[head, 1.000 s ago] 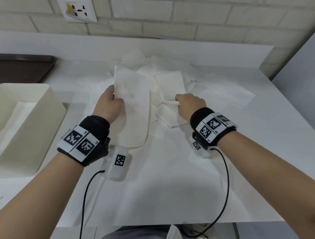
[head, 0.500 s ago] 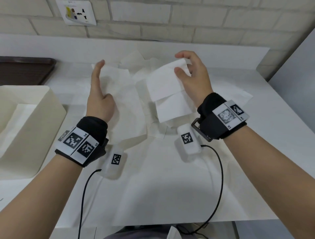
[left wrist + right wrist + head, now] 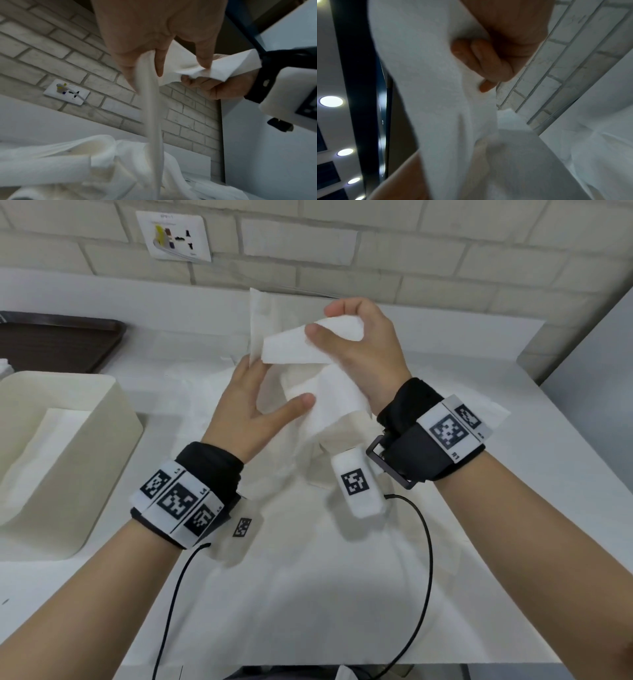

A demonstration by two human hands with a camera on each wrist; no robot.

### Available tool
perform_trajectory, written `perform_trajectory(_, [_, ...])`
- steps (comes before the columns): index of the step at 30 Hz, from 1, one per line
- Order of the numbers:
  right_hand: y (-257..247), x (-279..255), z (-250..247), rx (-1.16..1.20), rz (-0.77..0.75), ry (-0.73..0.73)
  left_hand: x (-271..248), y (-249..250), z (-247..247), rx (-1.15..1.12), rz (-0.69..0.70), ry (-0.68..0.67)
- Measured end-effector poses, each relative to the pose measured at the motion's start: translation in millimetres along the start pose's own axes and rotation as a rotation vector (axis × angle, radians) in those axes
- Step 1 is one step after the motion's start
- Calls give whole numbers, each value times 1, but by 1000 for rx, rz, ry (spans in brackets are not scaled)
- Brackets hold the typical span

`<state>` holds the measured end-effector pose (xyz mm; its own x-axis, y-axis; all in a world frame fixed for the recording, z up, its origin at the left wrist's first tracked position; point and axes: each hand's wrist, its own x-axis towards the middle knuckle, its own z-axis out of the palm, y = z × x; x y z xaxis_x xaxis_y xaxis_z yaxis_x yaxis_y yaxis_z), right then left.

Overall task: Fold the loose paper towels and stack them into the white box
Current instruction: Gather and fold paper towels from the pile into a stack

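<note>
- Square black-and-white marker tags on both wristbands (image 3: 178,501); small print beside them, "L4" on the left band, "R1" on the right band (image 3: 448,433); other characters too small to read.
- White wall socket plate (image 3: 174,236) on the brick wall, faint lettering at its top edge, unreadable.
- White box (image 3: 113,419) at the left of the bench (image 3: 513,508), open-topped, with flat white paper towels (image 3: 37,453) lying inside.
- Dark brown tray (image 3: 58,342) behind the box, at the far left; contents not visible.
- Right hand (image 3: 363,350) raised above the bench, thumb and fingers curled, pinching the upper end of a folded paper towel (image 3: 298,345); in the right wrist view, fingers (image 3: 488,63) curled into the white sheet.
- Lower part of that towel hanging down toward the left hand's thumb and the right wrist.
- Left hand (image 3: 246,412) just below and to the left of the right hand, thumb spread; in the left wrist view, a hanging strip of towel (image 3: 152,108) nipped between two fingers, another fingertip pressing the sheet held by the right hand.
- Whether that strip belongs to the same sheet: cannot tell.
- Loose paper towels (image 3: 212,392) heaped on the bench beneath and behind both hands, right of the box, near the wall.
- Black cables (image 3: 424,577) trailing from both wrist units toward the near bench edge.
</note>
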<state>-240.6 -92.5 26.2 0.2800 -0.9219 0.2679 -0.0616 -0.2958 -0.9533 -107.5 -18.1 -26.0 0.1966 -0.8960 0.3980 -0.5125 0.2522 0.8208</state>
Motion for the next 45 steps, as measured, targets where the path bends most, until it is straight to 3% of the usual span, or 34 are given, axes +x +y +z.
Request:
perform_trajectory(4, [-6,-1,1,80,101,-95,7,-5,-8,-98,-191,142])
perform_trajectory(9, [-4,1,1,-54,214,-328,14,-13,-14,-246,-315,117])
perform_trajectory(14, [4,2,7,-225,166,-321,14,-17,-12,-339,-334,142])
perform_trajectory(17, [10,4,9,-191,145,-284,12,-20,-11,-357,-347,167])
perform_trajectory(26, [18,1,13,-371,63,-542,15,-37,-22,-397,-527,260])
perform_trajectory(28, [21,1,17,-411,37,-520,15,-37,-23,-401,-546,260])
perform_trajectory(32, [27,1,27,-305,48,-325,13,-35,-25,-415,-552,234])
perform_trajectory(37, [29,6,29,-82,324,-122,10,-29,-26,-549,-447,202])
perform_trajectory(45, [31,9,36,-127,417,-109,12,-12,-24,-579,-356,163])
